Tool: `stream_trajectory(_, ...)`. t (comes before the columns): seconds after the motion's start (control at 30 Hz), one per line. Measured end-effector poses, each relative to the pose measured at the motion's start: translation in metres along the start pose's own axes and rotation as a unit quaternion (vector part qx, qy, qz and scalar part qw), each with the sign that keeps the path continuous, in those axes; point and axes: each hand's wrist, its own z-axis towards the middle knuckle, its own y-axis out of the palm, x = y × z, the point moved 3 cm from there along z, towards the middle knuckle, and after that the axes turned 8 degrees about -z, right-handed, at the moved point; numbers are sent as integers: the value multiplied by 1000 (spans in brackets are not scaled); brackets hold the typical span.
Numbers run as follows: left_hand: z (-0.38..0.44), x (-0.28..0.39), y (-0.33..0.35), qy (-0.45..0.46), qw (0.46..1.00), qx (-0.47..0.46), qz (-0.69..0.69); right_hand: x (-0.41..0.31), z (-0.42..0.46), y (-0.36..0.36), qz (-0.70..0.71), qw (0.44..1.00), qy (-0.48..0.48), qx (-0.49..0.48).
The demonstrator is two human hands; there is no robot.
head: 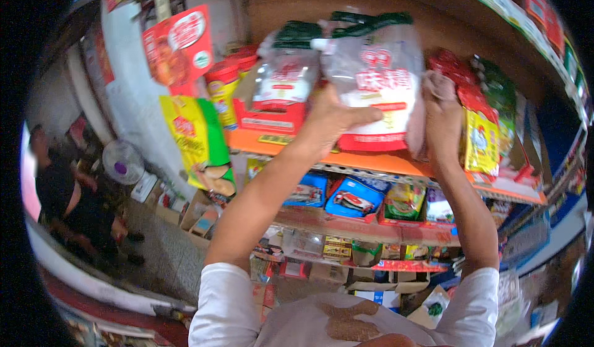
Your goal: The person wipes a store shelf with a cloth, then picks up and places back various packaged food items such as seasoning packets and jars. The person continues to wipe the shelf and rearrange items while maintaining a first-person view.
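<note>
A large clear plastic bag [376,78] of white contents, with a dark green top and red writing, stands upright at the front of the orange-edged shelf. My left hand [332,119] grips its lower left side, the thumb laid across the front. On the bag's right, my right hand [443,119] is closed around a pinkish-grey cloth [438,86], part of which hangs down along the bag's side. A similar smaller bag [287,75] stands in a red display box [269,119] left of my left hand. Close by my right hand is a yellow packet [481,140].
Yellow jars with red lids [222,92] stand at the shelf's left end. A yellow-green packet [195,143] hangs beside the shelf. Lower shelves hold blue packets [355,198] and boxes. At far left, a person in dark clothes [79,198] sits near a fan [123,161].
</note>
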Motion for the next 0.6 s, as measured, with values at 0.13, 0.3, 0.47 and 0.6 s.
stream_trajectory(0.13,-1,1,0,36,998,29,-47,-9,2,-3,120,975,179,-58)
stream_trajectory(0.3,-3,1,-4,9,998,58,-16,-16,14,-27,156,980,89,89)
stream_trajectory(0.47,-5,-7,-8,-4,996,84,-30,-87,-16,-3,-53,931,-357,-56)
stream_trajectory(0.6,-11,2,-13,-40,995,59,-71,-76,-2,3,-107,900,-419,-60)
